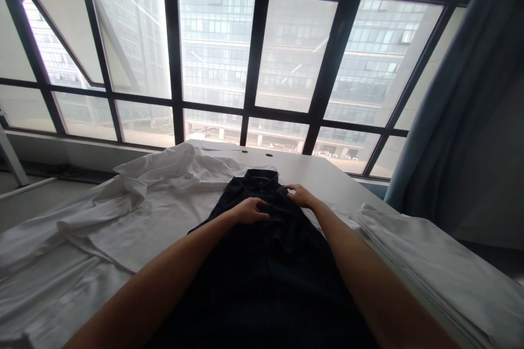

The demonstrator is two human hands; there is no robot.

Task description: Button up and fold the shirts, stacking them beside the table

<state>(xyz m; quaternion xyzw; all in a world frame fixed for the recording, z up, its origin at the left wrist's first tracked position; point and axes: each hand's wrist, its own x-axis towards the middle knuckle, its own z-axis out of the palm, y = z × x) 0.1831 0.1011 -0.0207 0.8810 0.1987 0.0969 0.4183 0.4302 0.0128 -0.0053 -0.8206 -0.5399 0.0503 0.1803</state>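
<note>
A dark navy button-front shirt (266,251) lies flat on the table, collar (262,179) toward the window. My left hand (249,211) rests on its front below the collar, with the fingers curled into the fabric. Near the shirt's upper right edge, my right hand (301,195) pinches the cloth between thumb and fingers. A crumpled white shirt (135,218) spreads out to the left of the dark one and partly under it. My forearms cover part of the lower shirt.
A stack of folded white cloth (426,262) sits at the right edge of the white table (311,169). Large dark-framed windows (215,38) stand beyond the table, and a blue curtain (434,120) hangs at the right.
</note>
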